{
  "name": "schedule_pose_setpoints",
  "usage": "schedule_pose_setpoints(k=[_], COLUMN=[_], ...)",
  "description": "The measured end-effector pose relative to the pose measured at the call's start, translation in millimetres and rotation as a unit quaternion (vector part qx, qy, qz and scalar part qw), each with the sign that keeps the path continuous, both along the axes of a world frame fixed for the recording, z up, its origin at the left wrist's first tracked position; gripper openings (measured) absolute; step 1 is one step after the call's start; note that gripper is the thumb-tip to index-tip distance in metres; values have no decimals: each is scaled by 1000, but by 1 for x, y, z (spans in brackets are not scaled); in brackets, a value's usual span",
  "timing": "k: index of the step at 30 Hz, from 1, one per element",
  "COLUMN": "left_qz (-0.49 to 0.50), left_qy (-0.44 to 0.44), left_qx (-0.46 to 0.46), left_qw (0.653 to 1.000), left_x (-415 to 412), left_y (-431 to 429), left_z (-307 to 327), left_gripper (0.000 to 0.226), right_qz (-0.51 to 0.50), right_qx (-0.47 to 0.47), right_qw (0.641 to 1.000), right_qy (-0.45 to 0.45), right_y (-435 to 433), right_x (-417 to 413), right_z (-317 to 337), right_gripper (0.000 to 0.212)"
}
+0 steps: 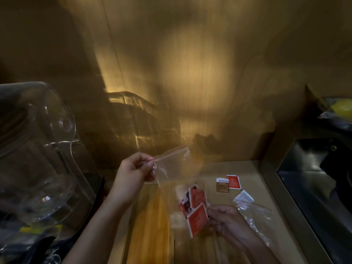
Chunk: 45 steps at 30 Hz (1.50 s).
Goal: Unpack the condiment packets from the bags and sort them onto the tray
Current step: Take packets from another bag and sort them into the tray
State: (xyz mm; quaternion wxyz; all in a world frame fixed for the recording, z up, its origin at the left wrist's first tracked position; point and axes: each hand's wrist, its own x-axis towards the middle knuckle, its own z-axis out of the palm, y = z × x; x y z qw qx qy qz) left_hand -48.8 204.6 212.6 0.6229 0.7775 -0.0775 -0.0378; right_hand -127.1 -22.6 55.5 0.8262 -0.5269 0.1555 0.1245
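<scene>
My left hand [136, 168] pinches the corner of a clear zip bag [171, 162] with a red seal strip, held up above the table. My right hand [226, 220] grips several red condiment packets [196, 208], fanned out low over the wooden tray [152, 225]. On the table to the right lie a red packet [233, 181], a gold-and-white packet [222, 185] and a white packet [243, 197]. A second clear bag [253, 212] lies by my right wrist. The picture is dim and blurred.
A clear plastic chair [36, 149] stands at the left, close to the table edge. A dark counter or sink [314, 178] borders the table on the right, with a yellow object [341, 108] on a shelf above. A wooden wall rises behind.
</scene>
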Motion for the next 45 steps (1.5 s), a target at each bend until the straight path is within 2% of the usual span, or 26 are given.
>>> schedule_pose_setpoints(k=[3,5,10,15,18,22,25,29,31,33,35,37,40,42,45], left_qz=[74,110,171,216,229,250,237,186,192,216,162,99,74,63,70], left_qy=[60,98,175,260,291,326,337,371,394,418,477,550,572,582,587], left_qx=[-16,-29,-54,-43,-61,-88,-87,-111,-95,-67,-68,-96,-122,-134,-169], left_qw=[995,989,968,940,927,908,907,903,894,880,861,824,808,800,789], left_x=[10,12,10,13,12,17,20,13,2,-12,-27,-40,-48,-51,-56], left_y=[15,25,44,65,73,74,71,64,59,60,59,56,48,40,33], left_z=[-29,-51,-96,-150,-175,-192,-199,-200,-196,-196,-198,-200,-211,-213,-213], left_gripper=[14,16,20,22,23,13,19,35,26,23,29,34,41,39,21], right_qz=[6,15,39,66,75,78,89,87,81,83,88,89,93,98,94], right_qx=[-33,-70,-129,-170,-189,-204,-213,-211,-207,-200,-192,-186,-181,-187,-194], right_qw=[999,997,985,969,962,955,950,951,951,952,952,952,953,951,951], right_qy=[19,42,106,167,184,201,210,210,213,217,221,225,226,225,222], right_y=[5,9,20,31,40,48,51,52,52,52,52,53,56,58,60], right_x=[2,6,15,22,24,31,36,38,38,38,37,35,34,34,37], right_z=[4,2,-6,-16,-18,-16,-10,-10,-12,-14,-17,-20,-20,-18,-14], right_gripper=[24,10,7,33,24,16,4,4,6,7,14,11,3,3,5])
